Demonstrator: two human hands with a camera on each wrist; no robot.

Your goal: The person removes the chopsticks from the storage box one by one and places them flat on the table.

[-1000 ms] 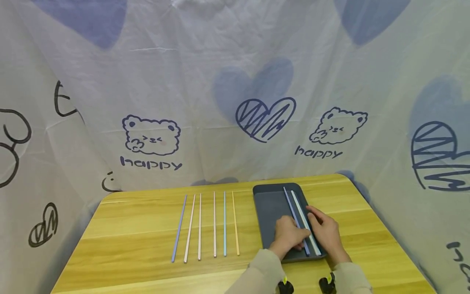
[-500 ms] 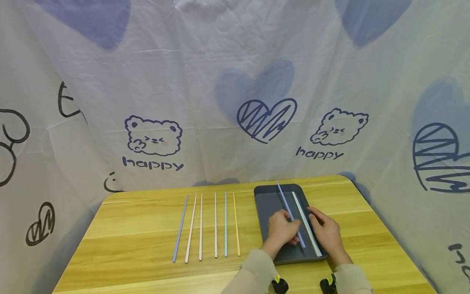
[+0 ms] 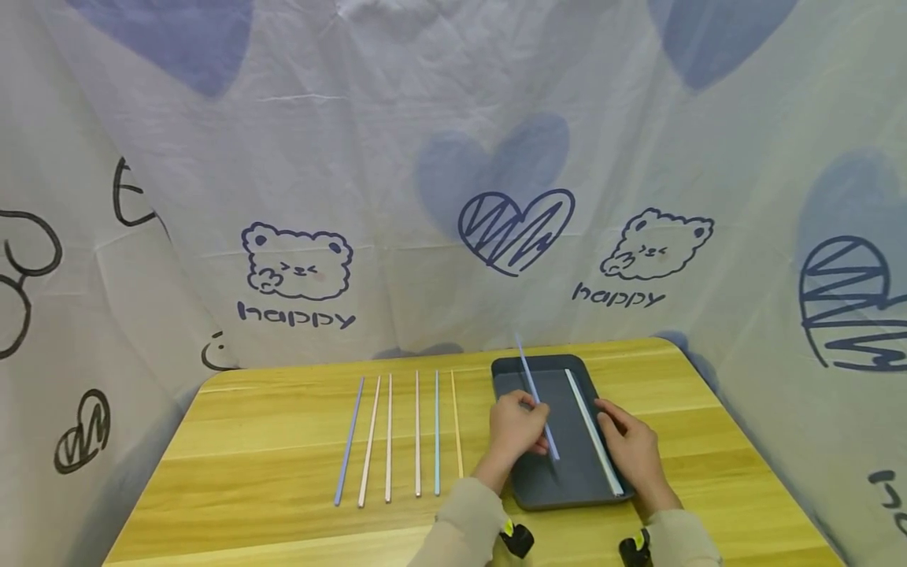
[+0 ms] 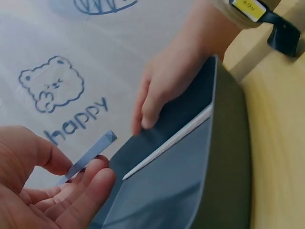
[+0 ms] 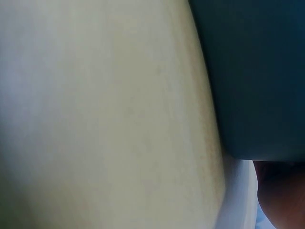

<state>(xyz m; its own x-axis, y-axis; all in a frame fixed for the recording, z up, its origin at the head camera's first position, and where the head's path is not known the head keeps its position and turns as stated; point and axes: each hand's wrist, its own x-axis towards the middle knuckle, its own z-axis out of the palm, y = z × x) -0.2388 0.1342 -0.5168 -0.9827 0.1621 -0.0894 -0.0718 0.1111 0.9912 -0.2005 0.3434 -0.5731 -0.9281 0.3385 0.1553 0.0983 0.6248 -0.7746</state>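
The left hand (image 3: 517, 425) is nearly closed, pinching a blue stick (image 3: 530, 378) above the tray (image 3: 575, 472), right of the frame's centre; the stick is tilted, its far end reaching past the tray's upper rim. The right hand (image 3: 631, 453) lies at the tray's right edge, thumb and fingers loosely parted; I cannot tell whether it touches the wall.

A pale cloth (image 3: 397, 173) printed with hearts, bears and "happy" fills the upper frame and both sides. Below, the wood-grain surface (image 3: 262, 441) spans the lower frame. The dark grey tray sits on it, right of centre. Six sticks (image 3: 388, 438) stand apart in a row at lower centre-left: blue, three pinkish, light blue, yellow. Inside the tray, a white stick (image 3: 592, 431), perhaps a close pair, lies along the right side.
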